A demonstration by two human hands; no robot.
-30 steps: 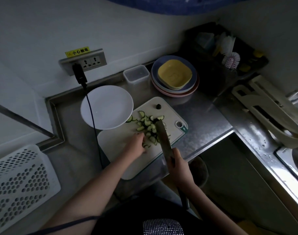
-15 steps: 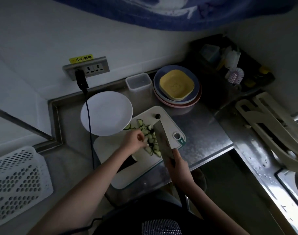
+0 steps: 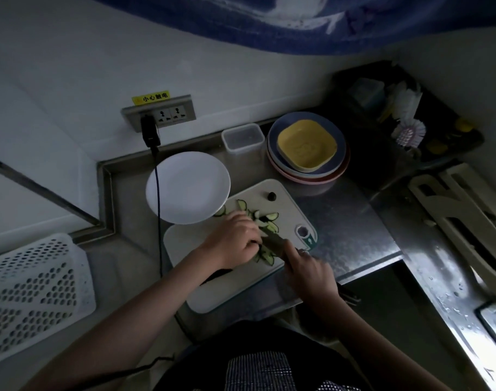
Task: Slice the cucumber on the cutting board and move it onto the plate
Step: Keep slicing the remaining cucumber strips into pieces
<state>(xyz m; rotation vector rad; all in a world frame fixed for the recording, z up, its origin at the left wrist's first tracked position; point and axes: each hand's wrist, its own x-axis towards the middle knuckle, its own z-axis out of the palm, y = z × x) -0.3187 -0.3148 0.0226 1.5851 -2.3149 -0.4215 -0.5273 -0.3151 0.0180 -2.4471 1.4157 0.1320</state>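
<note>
While the white perforated basket is sitting at the far left of the steel table as it was a moment ago, the action is gathering at the middle of the cutting board. A black cable is hanging from the wall socket and crossing the left edge of the white plate, which is lying bare just beyond the board's far-left corner, overlapping it slightly. The left hand is now lying over the cucumber slices, its fingers curled down onto the pile; half a second ago it was raised a little and further left, so it has come down and closed in against the blade. Whether it is pinching any slices, I cannot tell. Loose slices are showing past the fingertips toward the plate and others near the wrist side, all on the board, none on the plate. The knife is lying lower and flatter than before, its blade mostly hidden between the two hands. The right hand is gripping the knife handle, fingers wrapped round it, and has shifted closer to the left hand. A small dark cucumber end is sitting apart at the board's far edge. Further right, a clear container and a stack of dishes topped by a yellow bowl are standing against the wall.
</note>
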